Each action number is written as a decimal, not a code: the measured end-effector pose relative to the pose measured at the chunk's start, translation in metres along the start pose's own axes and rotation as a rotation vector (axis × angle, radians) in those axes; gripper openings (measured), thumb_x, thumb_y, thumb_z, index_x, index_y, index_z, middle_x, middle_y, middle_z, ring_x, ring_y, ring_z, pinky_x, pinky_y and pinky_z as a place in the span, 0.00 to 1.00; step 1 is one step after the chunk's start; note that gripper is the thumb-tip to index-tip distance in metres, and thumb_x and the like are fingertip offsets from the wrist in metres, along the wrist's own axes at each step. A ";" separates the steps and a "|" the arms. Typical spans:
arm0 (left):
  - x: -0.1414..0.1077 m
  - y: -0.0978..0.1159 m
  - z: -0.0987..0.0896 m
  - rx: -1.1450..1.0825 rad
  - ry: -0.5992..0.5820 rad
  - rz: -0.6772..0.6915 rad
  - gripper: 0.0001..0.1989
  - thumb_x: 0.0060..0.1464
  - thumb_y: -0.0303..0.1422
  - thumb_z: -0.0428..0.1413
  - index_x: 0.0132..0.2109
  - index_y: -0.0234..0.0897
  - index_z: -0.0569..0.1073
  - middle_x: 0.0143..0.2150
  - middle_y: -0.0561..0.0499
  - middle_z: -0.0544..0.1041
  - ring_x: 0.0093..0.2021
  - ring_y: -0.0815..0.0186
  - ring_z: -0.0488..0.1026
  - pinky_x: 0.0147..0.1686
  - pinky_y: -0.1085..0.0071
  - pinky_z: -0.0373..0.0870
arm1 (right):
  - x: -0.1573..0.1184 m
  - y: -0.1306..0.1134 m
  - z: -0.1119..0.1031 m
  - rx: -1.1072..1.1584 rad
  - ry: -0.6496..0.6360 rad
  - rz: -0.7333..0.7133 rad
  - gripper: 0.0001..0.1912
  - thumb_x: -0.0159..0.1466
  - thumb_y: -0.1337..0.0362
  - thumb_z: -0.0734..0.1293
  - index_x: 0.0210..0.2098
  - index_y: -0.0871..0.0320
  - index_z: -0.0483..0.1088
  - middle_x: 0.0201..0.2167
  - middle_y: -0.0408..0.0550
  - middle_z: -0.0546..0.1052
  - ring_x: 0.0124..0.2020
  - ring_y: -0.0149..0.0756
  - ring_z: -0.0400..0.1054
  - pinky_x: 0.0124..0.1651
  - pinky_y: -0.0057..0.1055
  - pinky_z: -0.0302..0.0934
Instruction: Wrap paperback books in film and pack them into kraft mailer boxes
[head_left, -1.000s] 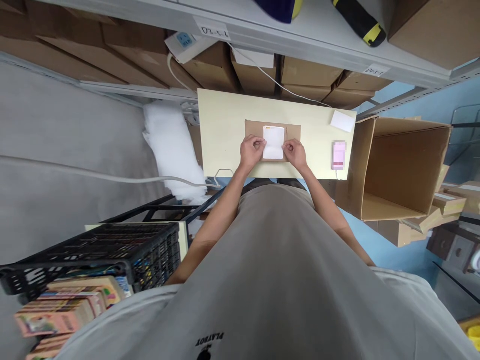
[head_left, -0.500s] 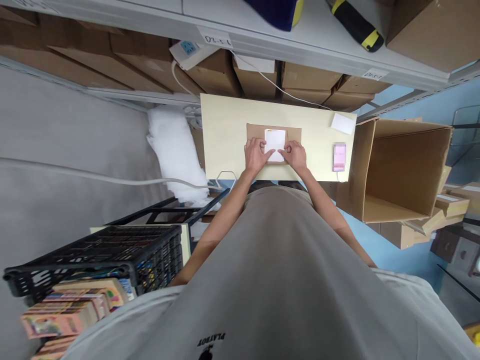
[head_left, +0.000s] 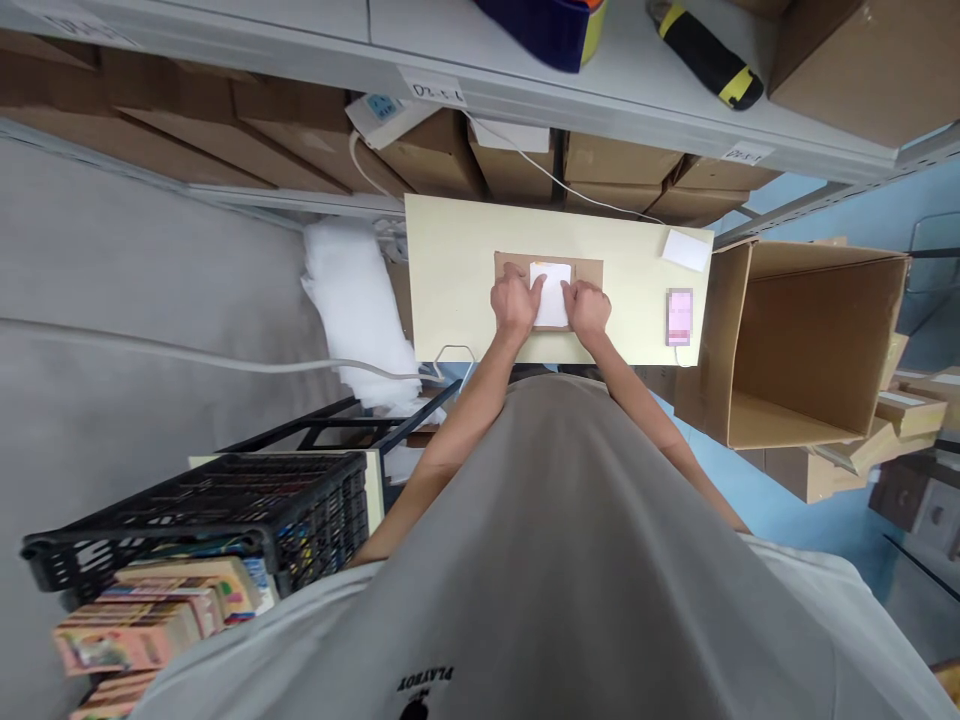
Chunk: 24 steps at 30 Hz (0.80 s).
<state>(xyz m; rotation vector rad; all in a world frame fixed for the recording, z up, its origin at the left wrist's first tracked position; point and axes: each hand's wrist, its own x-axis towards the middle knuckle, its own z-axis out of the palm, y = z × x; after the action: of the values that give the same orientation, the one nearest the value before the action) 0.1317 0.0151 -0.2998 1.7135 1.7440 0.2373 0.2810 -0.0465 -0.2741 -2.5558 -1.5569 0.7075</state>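
Working at a pale yellow table [head_left: 457,260], with a grey shelf [head_left: 517,80] and brown boxes [head_left: 435,150] along the far side. Big open carton [head_left: 810,345] by the right end, white wrap [head_left: 356,290] off the left, black crate [head_left: 322,530] and some books [head_left: 135,635] lower left. Phone's [head_left: 679,318] on the table's right end. Anyway, the paper [head_left: 552,300] is lying on a bit of cardboard [head_left: 589,270] mid-table, right between my hands. Left hand [head_left: 514,300] and right hand [head_left: 589,308] both have fingers curled in, thumbs on the paper's side edges; can't tell if they're actually gripping anything.
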 end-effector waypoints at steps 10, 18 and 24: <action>-0.022 -0.009 -0.003 0.102 -0.235 0.589 0.36 0.79 0.44 0.39 0.85 0.33 0.58 0.88 0.39 0.55 0.89 0.46 0.43 0.86 0.40 0.39 | -0.008 0.029 0.007 -0.024 -0.035 -0.485 0.40 0.84 0.45 0.50 0.85 0.65 0.52 0.87 0.61 0.54 0.88 0.56 0.42 0.88 0.59 0.41; -0.012 -0.022 -0.006 0.170 -0.235 0.562 0.39 0.77 0.42 0.40 0.86 0.27 0.52 0.89 0.40 0.47 0.90 0.48 0.35 0.87 0.41 0.25 | -0.006 0.032 0.016 -0.036 -0.072 -0.451 0.38 0.85 0.54 0.46 0.86 0.68 0.48 0.88 0.58 0.48 0.90 0.53 0.39 0.90 0.58 0.33; -0.024 -0.019 -0.004 0.210 -0.254 0.519 0.39 0.77 0.42 0.41 0.86 0.26 0.51 0.89 0.40 0.46 0.90 0.46 0.35 0.87 0.40 0.25 | -0.007 0.032 0.014 -0.044 -0.085 -0.457 0.38 0.85 0.54 0.47 0.86 0.67 0.48 0.88 0.58 0.48 0.90 0.52 0.39 0.90 0.59 0.34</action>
<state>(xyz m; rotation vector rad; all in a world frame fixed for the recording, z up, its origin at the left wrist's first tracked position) 0.1116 -0.0083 -0.2997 2.2243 1.1526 0.0569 0.2986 -0.0701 -0.2937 -2.0910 -2.0981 0.7339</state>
